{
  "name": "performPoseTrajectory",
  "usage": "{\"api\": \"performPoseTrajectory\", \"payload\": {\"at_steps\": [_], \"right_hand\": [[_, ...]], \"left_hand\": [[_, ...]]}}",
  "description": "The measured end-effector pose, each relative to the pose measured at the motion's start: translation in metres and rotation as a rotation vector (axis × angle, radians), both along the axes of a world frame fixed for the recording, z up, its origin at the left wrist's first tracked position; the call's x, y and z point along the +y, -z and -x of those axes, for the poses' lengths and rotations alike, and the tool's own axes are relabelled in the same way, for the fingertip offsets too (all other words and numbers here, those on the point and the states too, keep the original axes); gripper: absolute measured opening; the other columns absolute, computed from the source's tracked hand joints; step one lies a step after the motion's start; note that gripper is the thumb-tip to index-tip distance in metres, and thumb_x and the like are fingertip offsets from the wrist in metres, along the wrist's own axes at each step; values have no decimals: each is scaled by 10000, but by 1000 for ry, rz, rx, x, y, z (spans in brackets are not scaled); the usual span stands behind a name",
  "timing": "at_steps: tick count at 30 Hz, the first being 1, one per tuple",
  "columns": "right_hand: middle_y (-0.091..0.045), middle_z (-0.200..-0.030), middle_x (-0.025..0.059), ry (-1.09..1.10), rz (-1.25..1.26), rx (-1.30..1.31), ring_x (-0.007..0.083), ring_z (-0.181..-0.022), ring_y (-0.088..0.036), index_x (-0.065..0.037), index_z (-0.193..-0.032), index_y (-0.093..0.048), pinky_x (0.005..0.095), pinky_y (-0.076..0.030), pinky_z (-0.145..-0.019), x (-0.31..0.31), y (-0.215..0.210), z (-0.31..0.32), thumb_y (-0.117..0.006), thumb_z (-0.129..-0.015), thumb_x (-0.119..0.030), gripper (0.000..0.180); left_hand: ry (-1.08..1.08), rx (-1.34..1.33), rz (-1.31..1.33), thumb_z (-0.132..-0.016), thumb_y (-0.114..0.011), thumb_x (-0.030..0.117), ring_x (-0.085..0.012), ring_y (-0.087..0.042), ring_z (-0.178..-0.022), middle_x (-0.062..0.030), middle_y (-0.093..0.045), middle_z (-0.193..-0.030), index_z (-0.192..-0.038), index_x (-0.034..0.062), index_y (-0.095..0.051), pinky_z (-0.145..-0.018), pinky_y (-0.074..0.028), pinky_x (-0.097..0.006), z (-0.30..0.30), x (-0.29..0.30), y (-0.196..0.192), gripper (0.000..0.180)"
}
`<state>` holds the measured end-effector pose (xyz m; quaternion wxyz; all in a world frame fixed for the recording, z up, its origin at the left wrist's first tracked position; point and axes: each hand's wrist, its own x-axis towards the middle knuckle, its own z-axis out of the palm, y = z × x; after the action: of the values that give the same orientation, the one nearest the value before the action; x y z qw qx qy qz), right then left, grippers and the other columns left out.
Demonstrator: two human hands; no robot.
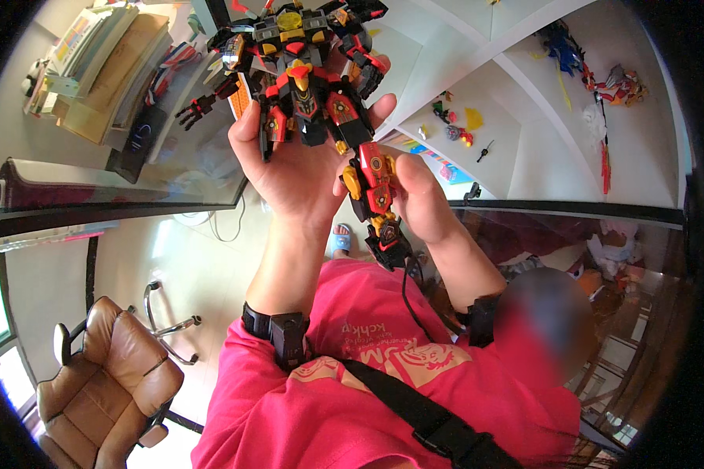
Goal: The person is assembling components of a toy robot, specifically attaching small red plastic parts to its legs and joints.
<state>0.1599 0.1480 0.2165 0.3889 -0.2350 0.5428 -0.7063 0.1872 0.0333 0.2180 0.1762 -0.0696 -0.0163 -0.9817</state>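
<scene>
A black, red and gold toy robot figure (321,102), built of small plastic parts, is held up in front of me at the top of the view. My left hand (293,164) cups it from below and behind, with the thumb at its left side and other fingertips showing past its right side. One long red and black leg (375,184) of the figure hangs down toward me. My right hand (418,187) grips that leg between thumb and fingers; most of those fingers are hidden. The figure's other leg cannot be made out.
White shelf compartments (540,148) stand ahead, with small toy pieces (461,129) and more figures (571,59). Books and folders (109,74) fill the left side. A brown office chair (105,375) is at the lower left. Dark glass panels (555,234) flank me.
</scene>
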Motion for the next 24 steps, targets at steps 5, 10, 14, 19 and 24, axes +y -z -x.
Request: {"api": "performPoseTrajectory", "payload": {"at_steps": [5,10,14,19,24], "right_hand": [[-468,-666,-29,-36,-65,169,41,-614,-409,-54,-822,-537,190,-330,-552,3,5,4,-432,-832,-280,249],[-527,-744,16,-26,-177,309,56,-648,-446,-6,-891,-524,194,-357,-585,7,27,11,-423,-826,-295,314],[-497,-682,4,-14,-209,388,67,-622,-426,-11,-920,-515,215,-358,-568,14,39,17,-413,-833,-299,318],[-495,-670,13,-36,-243,427,79,-619,-439,-14,-953,-519,237,-378,-556,23,50,32,-400,-839,-298,329],[-483,-709,0,-62,-143,360,69,-630,-416,-25,-917,-500,218,-349,-570,18,53,42,-432,-801,-290,297]], "left_hand": [[20,-5,44,-726,-425,445,-383,-329,-1129,-136,-392,-1206,-1187,56,-375,-904,-282,-542,4,-5,10,605],[237,-117,273,-797,-395,362,-376,-403,-1077,-177,-456,-1142,-1166,-15,-377,-896,-332,-469,4,-23,38,527],[207,-321,499,-829,-418,269,-332,-506,-977,-182,-490,-1087,-1163,-5,-359,-818,-423,-427,1,-30,43,435],[184,-368,625,-831,-405,300,-294,-499,-999,-208,-483,-1101,-1140,-57,-386,-833,-417,-379,13,-21,44,473],[185,-411,541,-832,-446,226,-219,-523,-955,-151,-507,-1061,-1194,18,-299,-817,-428,-350,21,-36,65,443]]}}
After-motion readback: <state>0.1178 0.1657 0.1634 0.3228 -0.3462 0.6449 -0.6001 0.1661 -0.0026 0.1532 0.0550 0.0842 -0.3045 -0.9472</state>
